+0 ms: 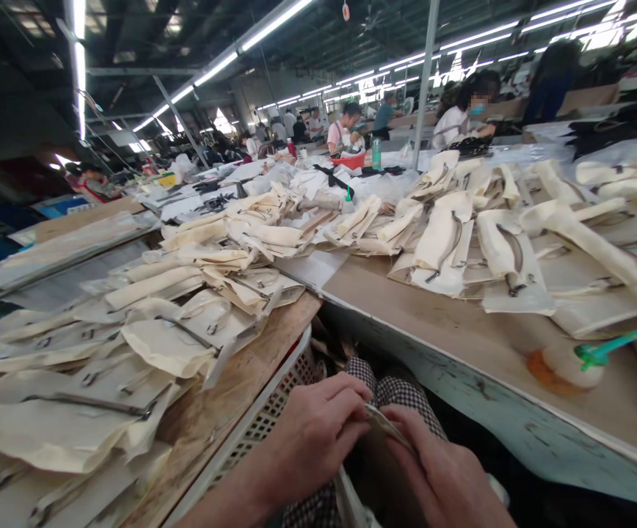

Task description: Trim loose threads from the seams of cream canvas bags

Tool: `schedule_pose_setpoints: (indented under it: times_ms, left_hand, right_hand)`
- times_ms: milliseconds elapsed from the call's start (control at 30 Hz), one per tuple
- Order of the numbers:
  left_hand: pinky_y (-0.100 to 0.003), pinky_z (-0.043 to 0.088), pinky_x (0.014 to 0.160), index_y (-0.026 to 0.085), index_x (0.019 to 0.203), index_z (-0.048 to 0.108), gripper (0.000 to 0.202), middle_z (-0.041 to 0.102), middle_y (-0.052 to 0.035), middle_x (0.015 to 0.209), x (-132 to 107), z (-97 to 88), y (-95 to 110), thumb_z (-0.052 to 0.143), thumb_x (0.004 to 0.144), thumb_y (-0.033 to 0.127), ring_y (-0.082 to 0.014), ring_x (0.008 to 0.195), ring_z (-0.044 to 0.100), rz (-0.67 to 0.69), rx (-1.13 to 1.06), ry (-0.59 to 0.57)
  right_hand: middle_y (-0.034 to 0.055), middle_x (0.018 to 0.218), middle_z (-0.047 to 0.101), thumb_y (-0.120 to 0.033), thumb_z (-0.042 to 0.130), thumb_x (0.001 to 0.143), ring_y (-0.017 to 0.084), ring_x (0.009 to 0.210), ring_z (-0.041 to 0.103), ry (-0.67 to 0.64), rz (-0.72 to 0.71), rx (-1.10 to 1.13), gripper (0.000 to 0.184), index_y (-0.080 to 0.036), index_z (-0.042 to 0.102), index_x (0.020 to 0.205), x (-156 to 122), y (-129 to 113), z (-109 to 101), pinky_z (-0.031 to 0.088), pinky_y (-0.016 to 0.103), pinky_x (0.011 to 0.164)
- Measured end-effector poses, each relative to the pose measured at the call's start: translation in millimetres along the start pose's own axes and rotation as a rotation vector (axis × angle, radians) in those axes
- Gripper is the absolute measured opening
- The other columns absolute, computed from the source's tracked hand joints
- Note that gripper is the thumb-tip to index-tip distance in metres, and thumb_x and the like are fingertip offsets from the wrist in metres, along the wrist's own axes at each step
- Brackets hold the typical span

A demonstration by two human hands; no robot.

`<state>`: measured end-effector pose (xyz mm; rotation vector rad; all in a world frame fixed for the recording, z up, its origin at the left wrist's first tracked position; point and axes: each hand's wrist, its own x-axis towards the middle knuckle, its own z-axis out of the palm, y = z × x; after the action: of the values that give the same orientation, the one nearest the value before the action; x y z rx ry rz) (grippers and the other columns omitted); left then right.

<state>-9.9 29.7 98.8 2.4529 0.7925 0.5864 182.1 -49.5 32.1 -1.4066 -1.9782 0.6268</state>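
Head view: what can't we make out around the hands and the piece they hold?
All in the head view:
- Held piece: full shape; the hands cover parts and the bottom edge cuts it off.
- Right hand: the palm, hidden by the back of the hand.
- White basket: contents unclear; the left forearm covers part.
- Far workers: details of their work, too small and blurred.

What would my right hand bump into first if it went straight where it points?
Your right hand would push the pale piece at its fingers first, then probably your left hand, though depth is hard to judge.
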Motion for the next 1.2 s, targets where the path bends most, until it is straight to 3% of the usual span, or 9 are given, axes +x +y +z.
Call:
schedule_pose_setpoints:
  times_ms: [133,233,333,433,500,667,933,1200]
  left_hand:
    - [-0.023,0.052,0.078,0.014,0.084,0.058,0.01,0.068,-0.0064,0.101,4.5,0.8,-4.8,0.055,0.088,0.006,-0.0153,0.089,0.065,0.155,0.076,-0.017]
    - [-0.023,0.052,0.077,0.013,0.081,0.058,0.011,0.068,-0.0076,0.099,8.3,3.7,-8.2,0.053,0.089,0.006,-0.0153,0.087,0.065,0.21,0.089,-0.013]
    - [-0.023,0.052,0.075,0.013,0.083,0.057,0.011,0.067,-0.0078,0.098,11.0,8.8,-11.5,0.052,0.089,0.006,-0.0143,0.083,0.065,0.25,0.073,0.013]
    - [-0.022,0.052,0.072,0.014,0.084,0.056,0.011,0.068,-0.007,0.098,12.3,14.0,-14.1,0.052,0.088,0.004,-0.0132,0.08,0.064,0.278,0.053,0.051]
    - [-0.023,0.053,0.075,0.014,0.085,0.055,0.011,0.068,-0.007,0.098,12.3,16.2,-14.8,0.053,0.088,0.004,-0.014,0.083,0.065,0.295,0.055,0.072]
    - [-0.025,0.054,0.08,0.013,0.085,0.055,0.01,0.069,-0.0072,0.095,10.7,19.0,-14.4,0.054,0.088,0.004,-0.0157,0.087,0.066,0.29,0.081,0.111]
    - [-0.025,0.054,0.082,0.013,0.091,0.056,0.01,0.07,-0.0054,0.092,10.4,26.2,-15.2,0.053,0.089,0.004,-0.0148,0.085,0.066,0.299,0.124,0.164]
    - [-0.023,0.052,0.077,0.015,0.088,0.055,0.011,0.07,-0.0034,0.09,15.5,27.5,-13.5,0.052,0.089,0.005,-0.0133,0.081,0.066,0.274,0.098,0.185]
  right_hand:
    - [0.0105,0.114,0.073,-0.024,0.027,0.104,0.018,0.089,0.075,0.154,-0.197,-0.178,0.033,-0.018,0.042,0.133,4.1,0.7,-1.6,0.061,0.02,0.069]
    - [0.0141,0.112,0.073,-0.026,0.025,0.105,0.02,0.087,0.076,0.262,-0.251,-0.313,0.035,-0.014,0.048,0.129,9.2,0.5,-2.4,0.062,0.021,0.065]
    - [0.0147,0.103,0.074,-0.029,0.028,0.105,0.019,0.077,0.076,0.303,-0.224,-0.303,0.035,-0.012,0.054,0.121,12.6,0.5,-3.3,0.063,0.022,0.062]
    - [0.0097,0.085,0.074,-0.028,0.03,0.105,0.016,0.063,0.074,0.285,-0.233,-0.239,0.032,-0.014,0.058,0.111,11.6,3.9,-3.3,0.061,0.021,0.057]
    - [0.0079,0.08,0.073,-0.025,0.031,0.104,0.015,0.06,0.072,0.277,-0.244,-0.238,0.031,-0.015,0.058,0.115,9.6,7.7,-1.9,0.061,0.021,0.057]
    - [0.0076,0.082,0.073,-0.021,0.03,0.103,0.017,0.062,0.072,0.227,-0.192,-0.276,0.035,-0.016,0.056,0.125,8.3,10.7,-1.5,0.059,0.024,0.055]
    - [0.0048,0.076,0.07,-0.017,0.034,0.099,0.016,0.063,0.07,0.16,-0.135,-0.29,0.031,-0.019,0.063,0.11,11.2,5.6,-13.5,0.055,0.021,0.059]
    - [0.0012,0.074,0.066,-0.015,0.035,0.098,0.018,0.062,0.067,0.14,-0.056,-0.215,0.026,-0.023,0.06,0.096,8.8,12.3,-3.6,0.049,0.027,0.056]
